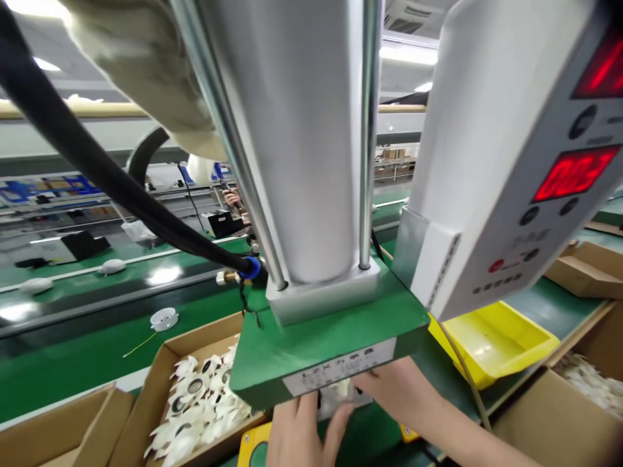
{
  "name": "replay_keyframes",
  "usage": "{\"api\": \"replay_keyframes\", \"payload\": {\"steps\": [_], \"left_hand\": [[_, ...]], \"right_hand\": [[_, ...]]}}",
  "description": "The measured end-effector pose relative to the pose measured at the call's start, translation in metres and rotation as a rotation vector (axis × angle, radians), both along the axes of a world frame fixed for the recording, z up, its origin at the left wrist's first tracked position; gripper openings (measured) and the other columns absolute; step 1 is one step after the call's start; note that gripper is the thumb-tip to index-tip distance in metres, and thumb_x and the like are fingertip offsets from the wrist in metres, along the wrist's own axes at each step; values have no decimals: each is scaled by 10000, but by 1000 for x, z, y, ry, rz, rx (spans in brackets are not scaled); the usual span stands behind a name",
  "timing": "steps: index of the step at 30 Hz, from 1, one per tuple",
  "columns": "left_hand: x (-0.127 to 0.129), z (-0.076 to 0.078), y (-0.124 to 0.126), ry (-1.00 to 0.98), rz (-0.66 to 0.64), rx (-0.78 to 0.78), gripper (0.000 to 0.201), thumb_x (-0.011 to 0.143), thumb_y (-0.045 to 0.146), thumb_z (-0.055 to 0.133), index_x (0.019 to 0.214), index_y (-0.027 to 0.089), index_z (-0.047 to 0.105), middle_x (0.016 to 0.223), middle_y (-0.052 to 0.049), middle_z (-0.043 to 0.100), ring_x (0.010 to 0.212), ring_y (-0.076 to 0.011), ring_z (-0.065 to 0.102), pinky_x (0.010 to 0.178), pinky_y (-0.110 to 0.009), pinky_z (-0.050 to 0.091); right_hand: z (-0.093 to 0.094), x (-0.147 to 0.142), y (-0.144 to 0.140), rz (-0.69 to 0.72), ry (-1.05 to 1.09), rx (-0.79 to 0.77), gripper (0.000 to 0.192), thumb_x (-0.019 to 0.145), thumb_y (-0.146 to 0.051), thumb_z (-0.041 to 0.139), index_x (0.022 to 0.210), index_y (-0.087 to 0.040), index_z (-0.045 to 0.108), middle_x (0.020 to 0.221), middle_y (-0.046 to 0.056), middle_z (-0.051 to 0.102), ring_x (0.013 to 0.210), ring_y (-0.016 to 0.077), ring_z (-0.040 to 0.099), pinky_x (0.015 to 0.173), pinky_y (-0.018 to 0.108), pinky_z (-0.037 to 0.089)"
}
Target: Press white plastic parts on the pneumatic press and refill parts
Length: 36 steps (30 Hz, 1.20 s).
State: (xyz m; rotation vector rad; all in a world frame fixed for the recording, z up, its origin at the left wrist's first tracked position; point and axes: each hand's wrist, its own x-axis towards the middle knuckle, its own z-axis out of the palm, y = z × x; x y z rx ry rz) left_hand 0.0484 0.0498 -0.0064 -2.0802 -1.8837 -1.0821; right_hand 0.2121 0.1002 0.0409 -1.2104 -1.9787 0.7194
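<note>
In front of me stands a pneumatic press with a grey cylinder [296, 143] on a green head [335, 337]. Both my hands reach in under that head. My left hand [299, 434] is at the near side of a pale metal-looking fixture [328, 405], thumb and fingers apart around its edge. From the right, my right hand [396, 392] comes in with its fingers bent together over the fixture. The press head hides those fingertips, and a small whitish piece there is too covered to name.
At left, a cardboard box [160, 383] holds several white fan wheels [199, 395]. A yellow bin [506, 344] lies at right, below the control box [487, 162] with red displays. Yellow button housings [253, 444] flank my hands. A black hose [97, 155] crosses the upper left.
</note>
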Motion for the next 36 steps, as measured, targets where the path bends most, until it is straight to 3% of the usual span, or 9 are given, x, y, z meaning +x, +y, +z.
{"api": "replay_keyframes", "payload": {"steps": [3,9,14,20,25,28,31,34,36], "left_hand": [[-7,-2,5,10,22,-72,330,812,508,494,878,233,664,861,-86,672,844,-279,618,788,-448,507],[-5,-19,5,-5,39,-101,444,838,514,431,1050,187,645,975,-148,654,975,-309,586,825,-463,493],[-2,-27,6,-31,57,-120,473,842,511,419,1043,143,639,1018,-186,636,1017,-329,567,846,-477,483],[5,-23,8,-75,71,-97,363,828,468,478,965,176,646,1063,-165,627,1021,-314,567,817,-450,489],[5,-15,8,-102,72,-68,354,818,471,504,962,187,659,978,-134,656,943,-282,600,808,-421,495],[5,-15,8,-98,67,-68,324,810,478,520,867,202,680,823,-108,663,892,-283,610,821,-439,488],[9,-15,8,-82,58,-72,285,807,468,530,797,232,687,721,-74,647,811,-267,620,828,-442,489],[4,-12,4,-67,64,-58,295,826,450,503,908,232,683,868,-89,667,881,-261,622,818,-418,503],[-15,-13,-3,-9,78,-18,310,832,441,496,972,225,668,957,-100,663,944,-256,613,808,-392,513]], "right_hand": [[-3,-8,7,-6,-6,50,210,769,-174,471,849,-228,656,793,17,677,765,187,612,698,273,459],[-11,-10,5,34,55,39,240,784,-192,451,875,-234,669,782,27,699,879,234,642,840,359,458],[-15,-9,5,162,54,32,325,860,-240,375,883,-261,699,786,30,704,949,240,636,896,387,444],[-19,-10,8,38,141,10,225,815,-284,487,848,-256,708,812,41,709,1016,270,607,946,422,421],[-45,-12,26,33,238,-12,329,849,-387,423,857,-227,710,795,50,706,951,253,625,905,417,447],[-55,-13,32,44,239,-23,349,851,-412,413,856,-227,709,789,49,704,913,243,634,860,396,472],[-52,-12,26,60,218,-16,265,828,-380,487,904,-236,696,840,41,704,936,236,630,860,367,475],[-40,-6,14,26,157,-5,250,849,-330,484,981,-227,669,928,51,696,978,229,620,858,338,479],[-35,7,4,-26,90,7,259,874,-307,464,1039,-217,642,985,64,683,976,221,620,831,316,492]]}}
